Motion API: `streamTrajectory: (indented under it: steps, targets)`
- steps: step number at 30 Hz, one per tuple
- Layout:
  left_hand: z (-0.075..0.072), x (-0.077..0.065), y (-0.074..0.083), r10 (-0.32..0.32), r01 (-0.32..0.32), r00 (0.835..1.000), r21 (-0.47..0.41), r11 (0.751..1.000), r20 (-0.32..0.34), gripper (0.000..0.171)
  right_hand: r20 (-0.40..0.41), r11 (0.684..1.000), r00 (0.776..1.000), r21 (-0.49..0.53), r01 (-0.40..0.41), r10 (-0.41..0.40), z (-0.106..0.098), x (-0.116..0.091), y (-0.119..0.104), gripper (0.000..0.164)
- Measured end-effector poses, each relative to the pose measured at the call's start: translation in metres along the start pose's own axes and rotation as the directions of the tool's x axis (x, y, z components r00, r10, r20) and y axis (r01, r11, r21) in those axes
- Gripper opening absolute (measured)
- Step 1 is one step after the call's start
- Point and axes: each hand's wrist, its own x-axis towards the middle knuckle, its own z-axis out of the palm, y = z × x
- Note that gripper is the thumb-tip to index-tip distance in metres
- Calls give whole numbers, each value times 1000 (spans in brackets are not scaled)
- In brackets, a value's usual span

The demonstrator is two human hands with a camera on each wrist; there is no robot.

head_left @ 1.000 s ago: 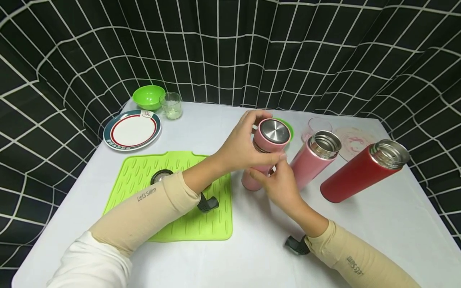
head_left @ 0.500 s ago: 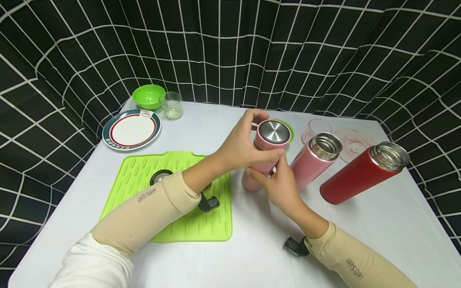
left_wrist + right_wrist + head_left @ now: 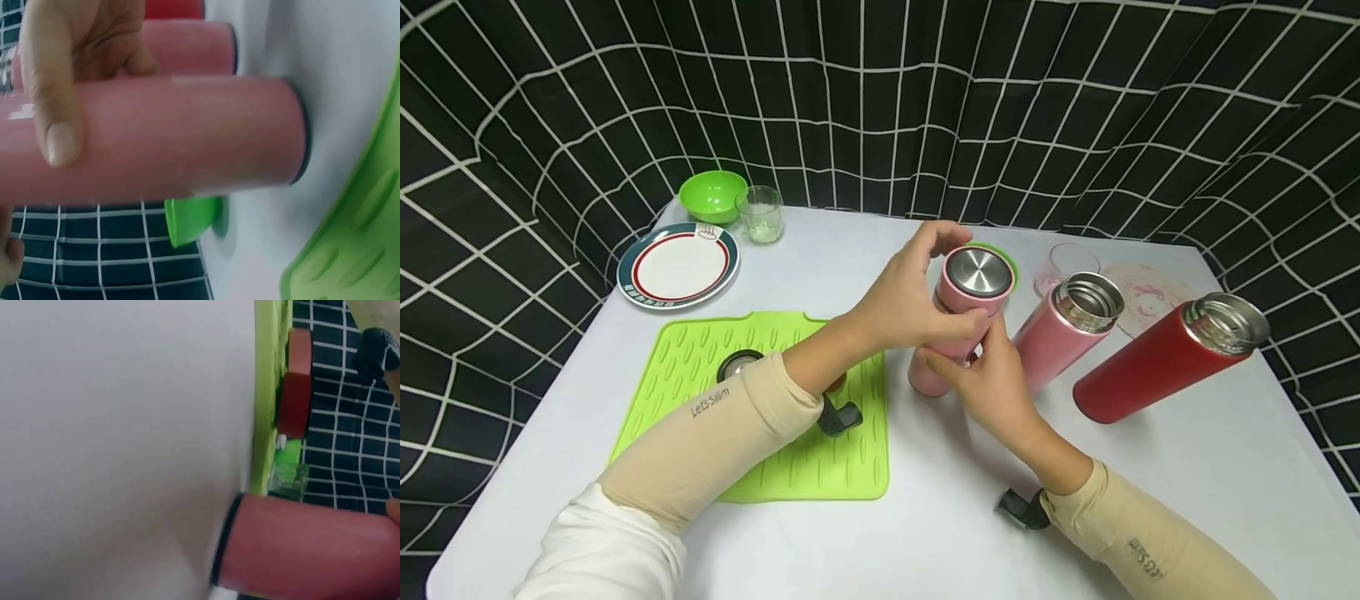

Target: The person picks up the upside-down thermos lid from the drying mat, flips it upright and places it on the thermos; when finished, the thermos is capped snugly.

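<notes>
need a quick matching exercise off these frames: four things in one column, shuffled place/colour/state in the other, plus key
Things
1. capped pink bottle
2. red bottle
3. green mat
4. plate

Place, colour or state
A. partly hidden by the beige left sleeve in the head view
B. white, banded in red and dark teal
C. gripped by both the left hand and the right hand
D. open at the top, rightmost of the three bottles in the head view

Pairs: 1-C, 2-D, 3-A, 4-B
</notes>
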Motion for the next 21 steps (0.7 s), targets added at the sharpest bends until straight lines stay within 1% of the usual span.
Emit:
streamTrajectory:
  steps: [3,7,9,12,15,17,20,21]
  targets:
    - [-2,0,1,-29,29,999,-11,1000,15,84,14,999,1000,-29,19,-19,-3,2,-2,82]
    - [-4,1,2,-42,42,999,-9,999,25,80,35,999,999,-40,17,-15,-3,3,-3,79]
    - [-5,1,2,-52,52,998,-16,999,27,83,43,999,999,-34,12,-10,-2,3,-3,76]
    - [-5,1,2,-58,58,998,-16,998,28,86,44,1000,999,-31,3,-2,-2,3,-2,76]
    - [-6,1,2,-53,56,998,-60,997,46,85,42,999,999,-33,-3,5,-3,2,-1,76]
    - [-6,0,2,-53,56,997,-61,997,48,83,41,999,999,-38,-2,4,-3,2,-1,79]
    - [-7,0,1,-52,56,997,-64,996,56,84,40,999,999,-37,3,-2,-3,2,-1,79]
    - [-7,0,2,-63,66,996,-45,997,57,85,38,999,999,-38,5,-4,-3,2,-1,79]
